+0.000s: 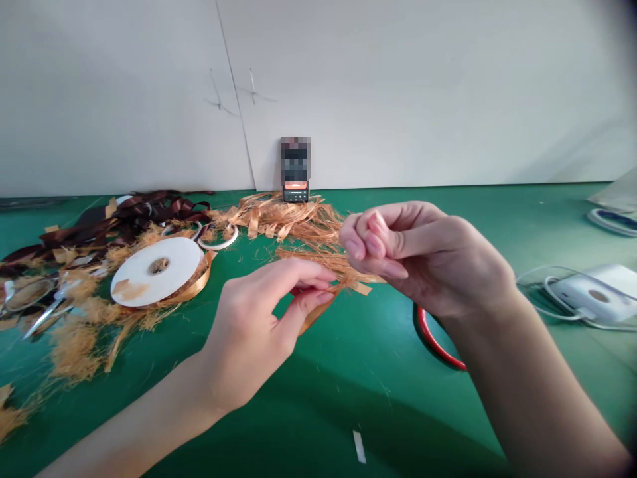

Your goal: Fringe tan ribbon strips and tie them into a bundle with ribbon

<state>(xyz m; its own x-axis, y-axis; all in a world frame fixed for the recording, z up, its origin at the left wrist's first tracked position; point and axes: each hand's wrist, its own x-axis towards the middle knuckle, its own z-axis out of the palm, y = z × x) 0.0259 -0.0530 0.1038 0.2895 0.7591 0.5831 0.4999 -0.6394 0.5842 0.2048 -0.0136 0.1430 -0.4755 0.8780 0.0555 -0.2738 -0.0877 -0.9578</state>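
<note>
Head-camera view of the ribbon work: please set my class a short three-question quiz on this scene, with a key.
1. True or false: the scissors lie to the left of the white ribbon spool.
2. What is the left hand pinching? A) frayed copper ribbon B) the scissors C) a white cable
3. Fill the gap: the blurred device stands against the ____.

Key: 1 true; 2 A; 3 wall
</note>
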